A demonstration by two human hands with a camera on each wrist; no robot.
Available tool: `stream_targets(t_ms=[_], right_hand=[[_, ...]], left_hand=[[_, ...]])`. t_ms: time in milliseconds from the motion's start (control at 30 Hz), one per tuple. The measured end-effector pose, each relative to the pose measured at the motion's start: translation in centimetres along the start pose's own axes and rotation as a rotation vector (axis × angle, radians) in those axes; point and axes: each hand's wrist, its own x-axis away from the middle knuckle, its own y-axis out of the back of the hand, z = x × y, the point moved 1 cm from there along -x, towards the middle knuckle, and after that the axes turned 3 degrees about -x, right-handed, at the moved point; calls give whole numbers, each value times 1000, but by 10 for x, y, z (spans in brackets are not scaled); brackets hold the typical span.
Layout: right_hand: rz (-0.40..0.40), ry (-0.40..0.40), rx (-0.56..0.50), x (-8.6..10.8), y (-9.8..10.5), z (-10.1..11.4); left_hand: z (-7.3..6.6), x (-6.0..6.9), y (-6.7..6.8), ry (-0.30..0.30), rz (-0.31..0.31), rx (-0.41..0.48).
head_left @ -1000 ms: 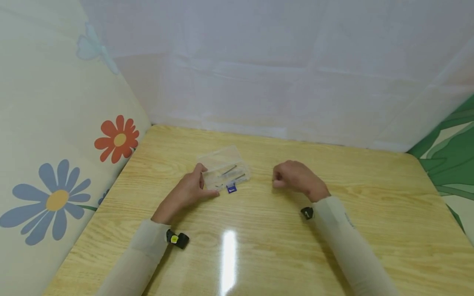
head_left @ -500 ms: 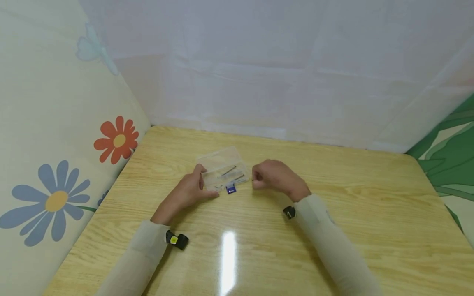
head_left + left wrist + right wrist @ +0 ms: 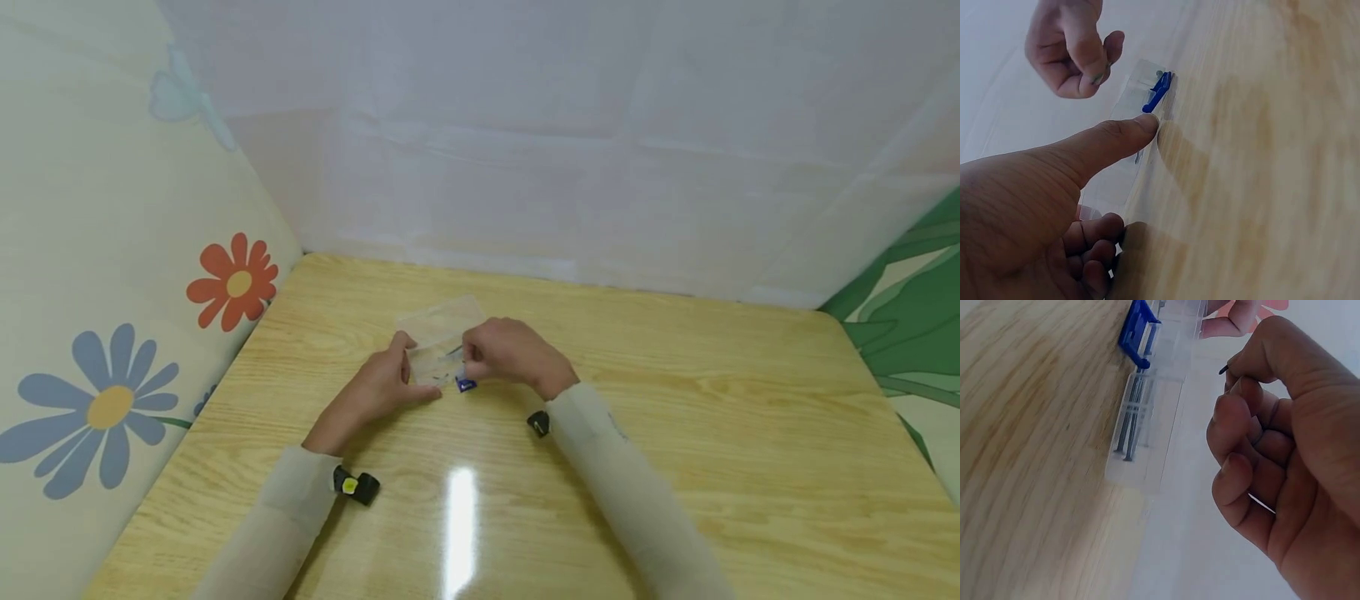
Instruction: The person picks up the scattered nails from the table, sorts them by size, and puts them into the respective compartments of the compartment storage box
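Note:
A clear plastic box (image 3: 429,356) with its lid raised stands on the table; a blue latch (image 3: 1134,334) sits at its front. My left hand (image 3: 375,385) grips the box's left end, thumb along the front and fingers behind. Inside, long dark nails (image 3: 1129,434) lie in the right-hand part. Over the box is my right hand (image 3: 510,354), fingers curled, pinching a small dark nail-like piece (image 3: 1223,370) between thumb and forefinger; only its tip shows, so its exact kind is unclear. In the head view, the right hand hides the box's right end.
The wood-grain table (image 3: 675,450) extends to both sides and toward me. A pale cloth wall (image 3: 525,167) rises behind it, and a flower-printed panel (image 3: 97,250) stands along the left edge. Green leaf print (image 3: 907,333) is at the right.
My right hand has moved left from the bare table until it is over the box's right part. The left hand and box have stayed nearly in place.

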Motion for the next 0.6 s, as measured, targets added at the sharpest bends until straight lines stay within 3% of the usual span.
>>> stream_targets(t_ms=[600], right_hand=[[61,14,-12,-30,-7,14]], left_hand=[[1,2,1,-33,-17,34]])
